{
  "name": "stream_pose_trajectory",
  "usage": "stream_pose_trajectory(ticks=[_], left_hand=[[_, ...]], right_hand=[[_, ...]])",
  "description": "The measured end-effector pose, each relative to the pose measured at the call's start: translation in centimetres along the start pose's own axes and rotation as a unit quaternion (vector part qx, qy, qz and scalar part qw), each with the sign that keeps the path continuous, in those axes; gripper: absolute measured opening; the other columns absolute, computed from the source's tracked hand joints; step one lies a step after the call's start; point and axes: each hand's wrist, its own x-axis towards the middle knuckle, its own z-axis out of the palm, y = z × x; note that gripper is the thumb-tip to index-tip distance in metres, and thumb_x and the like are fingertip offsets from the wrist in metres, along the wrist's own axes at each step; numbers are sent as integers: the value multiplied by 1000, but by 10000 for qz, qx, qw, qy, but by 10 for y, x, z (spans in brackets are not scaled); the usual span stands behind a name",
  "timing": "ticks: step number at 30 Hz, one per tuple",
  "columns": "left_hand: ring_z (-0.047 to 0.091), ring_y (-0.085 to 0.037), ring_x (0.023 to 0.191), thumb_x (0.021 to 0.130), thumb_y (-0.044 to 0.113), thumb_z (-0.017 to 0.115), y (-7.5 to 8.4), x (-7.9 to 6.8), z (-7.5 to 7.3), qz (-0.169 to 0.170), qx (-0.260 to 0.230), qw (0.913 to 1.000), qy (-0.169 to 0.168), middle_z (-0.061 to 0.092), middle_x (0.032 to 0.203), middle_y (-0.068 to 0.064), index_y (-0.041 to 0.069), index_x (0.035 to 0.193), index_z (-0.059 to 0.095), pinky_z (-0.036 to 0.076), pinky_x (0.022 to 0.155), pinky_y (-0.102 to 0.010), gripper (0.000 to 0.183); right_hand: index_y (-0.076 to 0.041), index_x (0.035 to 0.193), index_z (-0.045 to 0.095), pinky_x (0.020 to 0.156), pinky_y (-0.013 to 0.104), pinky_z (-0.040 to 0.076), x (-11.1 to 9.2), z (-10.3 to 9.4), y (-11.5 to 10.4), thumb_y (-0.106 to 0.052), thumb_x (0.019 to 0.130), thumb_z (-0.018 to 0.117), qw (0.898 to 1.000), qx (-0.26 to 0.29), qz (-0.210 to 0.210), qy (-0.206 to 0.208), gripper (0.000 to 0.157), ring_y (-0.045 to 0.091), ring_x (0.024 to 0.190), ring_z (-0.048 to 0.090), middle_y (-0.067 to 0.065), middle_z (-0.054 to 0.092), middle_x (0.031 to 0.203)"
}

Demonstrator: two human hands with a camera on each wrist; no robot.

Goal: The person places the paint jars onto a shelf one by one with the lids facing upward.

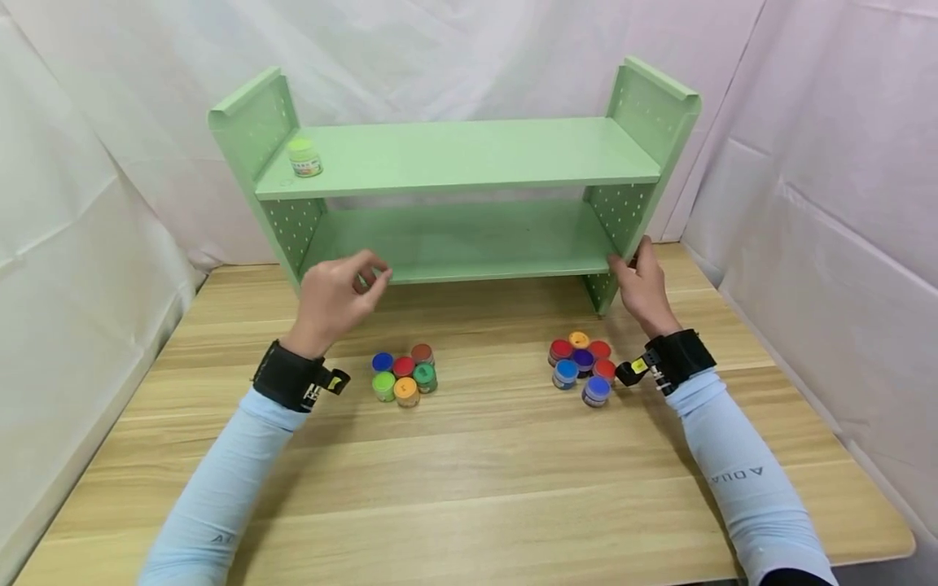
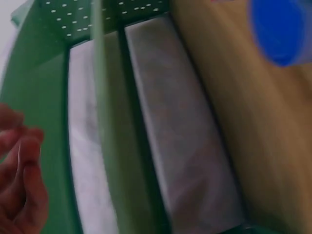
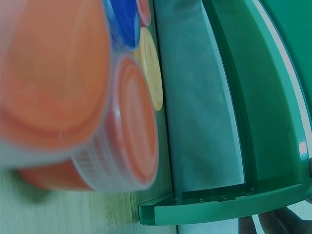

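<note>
A green two-tier shelf (image 1: 454, 155) stands at the back of the table. My right hand (image 1: 646, 289) grips the lower part of its right side panel, with fingers (image 3: 280, 222) showing behind the panel's edge in the right wrist view. My left hand (image 1: 337, 297) hovers before the shelf's lower left part, its fingers loosely bent and nothing visible between them. A small paint jar with a lime lid (image 1: 304, 158) stands at the left end of the top tier. Below my left hand is a cluster of paint jars (image 1: 404, 367); another cluster (image 1: 583, 362) lies left of my right wrist.
The wooden table (image 1: 469, 488) extends toward me, with its rounded front right corner in view. White cloth (image 1: 454, 57) hangs behind the shelf and along both sides. In the left wrist view a blue-lidded jar (image 2: 280, 31) is close to the camera.
</note>
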Motion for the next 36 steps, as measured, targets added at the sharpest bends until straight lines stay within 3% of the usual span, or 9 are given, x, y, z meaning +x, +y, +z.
stream_pose_trajectory(ticks=[4,9,13,17,20,26,31,36], left_hand=[[55,-5,52,85,23,68,-3,-16,14,-175,-295,9931,-1122,64,67,6,12,88,68,42,50,-25,11],[59,-6,63,86,31,68,-4,-28,29,-687,-325,9647,-2520,66,78,9,14,102,68,46,58,-29,23],[59,-5,66,87,37,66,-4,-34,37,-876,-379,9427,-3196,66,80,11,15,107,69,47,58,-28,30],[59,-2,67,89,39,63,-2,-39,41,-858,-570,9294,-3545,65,81,12,16,106,71,47,58,-26,30],[58,-2,65,89,40,62,0,-40,43,-803,-631,9248,-3664,64,78,14,19,105,72,45,54,-26,29],[52,-5,56,91,42,59,4,-41,44,-788,-639,9169,-3860,60,69,16,26,100,72,40,47,-28,22],[55,-4,62,91,44,59,6,-41,45,-838,-861,9081,-4012,61,74,17,30,99,71,44,54,-26,21],[58,-3,64,88,46,62,11,-41,45,-826,-1129,9010,-4106,63,77,18,30,97,71,46,58,-26,20]], right_hand=[[0,144,25,90,48,39,0,0,1,-17,100,44,10000,22,40,12,51,27,108,45,24,45,126],[1,144,25,90,50,40,-1,1,-1,-16,100,44,10000,64,10,14,51,27,109,45,25,44,128],[0,145,24,90,52,39,3,0,6,-17,100,44,9999,149,-42,-21,52,29,109,45,25,43,129],[-6,148,23,90,50,40,9,0,25,-22,101,45,9998,208,-17,-81,54,27,111,44,20,43,132],[-11,149,22,90,48,41,12,0,35,-26,101,45,9999,158,4,-67,56,25,112,44,16,42,133],[-6,147,25,89,48,40,9,-1,22,-24,101,45,10000,80,-19,-19,53,25,110,44,20,44,129],[-1,145,24,89,49,40,3,-1,6,-18,101,44,9999,102,-50,-34,52,29,109,44,25,43,129],[-8,148,23,88,47,41,8,-1,26,-26,101,43,9999,104,-16,-57,54,27,110,44,20,43,131]])
